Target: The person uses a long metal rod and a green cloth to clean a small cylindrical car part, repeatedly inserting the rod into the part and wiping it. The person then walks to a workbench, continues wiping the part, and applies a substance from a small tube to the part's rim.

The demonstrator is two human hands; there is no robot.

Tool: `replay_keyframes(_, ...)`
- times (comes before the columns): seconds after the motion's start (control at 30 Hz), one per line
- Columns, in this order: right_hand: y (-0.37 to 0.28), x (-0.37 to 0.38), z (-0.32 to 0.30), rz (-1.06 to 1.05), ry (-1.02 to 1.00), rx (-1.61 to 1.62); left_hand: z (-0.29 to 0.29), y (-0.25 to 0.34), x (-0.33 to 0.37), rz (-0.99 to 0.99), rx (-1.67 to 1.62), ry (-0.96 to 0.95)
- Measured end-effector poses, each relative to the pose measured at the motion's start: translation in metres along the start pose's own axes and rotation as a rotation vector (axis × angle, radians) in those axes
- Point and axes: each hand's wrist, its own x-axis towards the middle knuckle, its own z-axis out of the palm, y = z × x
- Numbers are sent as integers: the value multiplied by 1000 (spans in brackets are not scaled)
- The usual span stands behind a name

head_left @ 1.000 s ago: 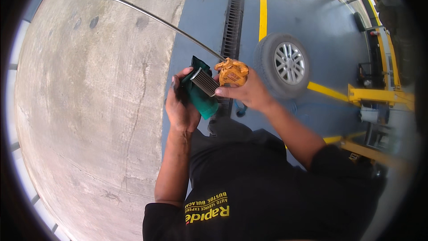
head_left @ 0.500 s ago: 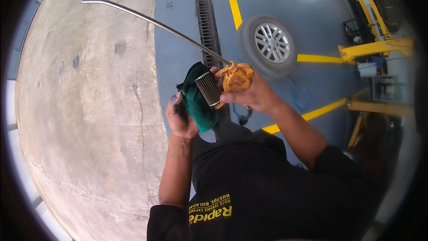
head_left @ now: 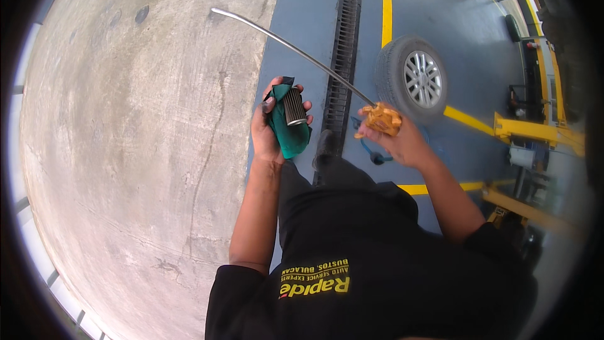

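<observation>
So, biggest stuff first: there's the blue floor (head_left: pixel 302 0) beneath and ahead of both hands, with a long drain grate (head_left: pixel 345 44) running away between them. A wheel (head_left: pixel 412 79) lies on its side just beyond the right hand (head_left: pixel 397 143).

That hand's wrapped around an orange tool (head_left: pixel 382 119), whose long metal tube (head_left: pixel 296 49) slants off past the left hand (head_left: pixel 264 138), bent tip well out ahead and to its left.

Left hand's curled around a green cloth (head_left: pixel 291 141), and the pleated metal cylinder (head_left: pixel 294 106) sits on it, fingertips poking out along its right side.

My read: the step in hand is steadying the cylinder in the cloth, tool held clear. Whatever the next move is, it calls for a snug left grip and watching where that tube tip swings.
</observation>
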Motion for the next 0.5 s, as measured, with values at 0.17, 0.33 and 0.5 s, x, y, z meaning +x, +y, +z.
replay_keyframes(0.17, 14, -40, 11, -89, -6, -364, -39, 47, -6, 230, 224, 340)
replay_keyframes(0.33, 9, -53, 18, -149, -85, -587, -94, 72, 10, 369, 234, 525)
replay_keyframes(0.5, -4, -58, 41, -68, -77, -642, -125, 82, 8, 394, 161, 618)
